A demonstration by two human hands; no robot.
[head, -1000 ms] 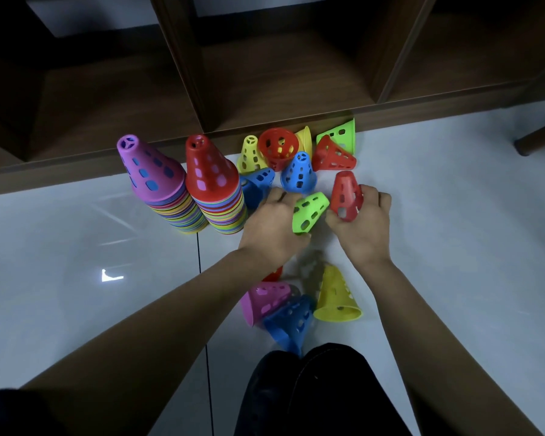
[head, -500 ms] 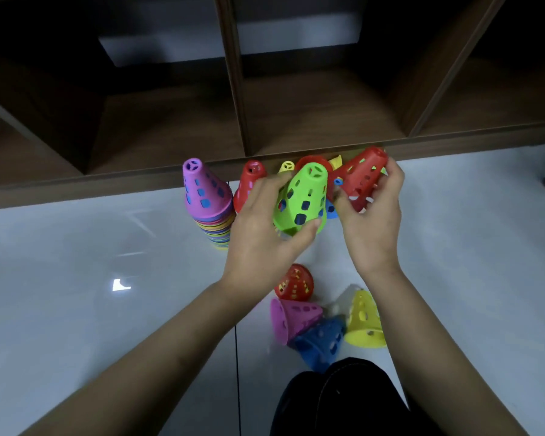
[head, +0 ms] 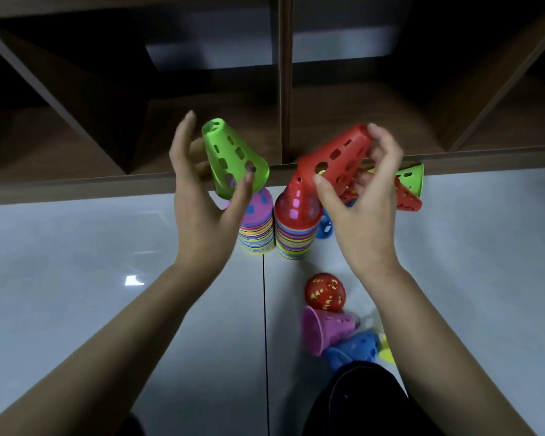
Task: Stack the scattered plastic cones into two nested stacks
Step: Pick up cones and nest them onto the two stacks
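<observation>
Placing step: left hand (head: 202, 199) grips green cone (head: 233, 158), right hand (head: 365, 209) grips tilted red cone (head: 337, 158), over stacks (head: 296, 234); next, level and lower both.

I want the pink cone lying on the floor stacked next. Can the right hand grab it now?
Probably not yet: the right hand is raised, gripping a red cone. The pink cone lies uncovered on the floor below, so once emptied that hand likely could.

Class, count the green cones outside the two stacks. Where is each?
2. A held cone in the left hand, above the pink-topped stack; a lying cone by the shelf, beyond the right hand gripping a red cone. Others may be hidden.
</observation>
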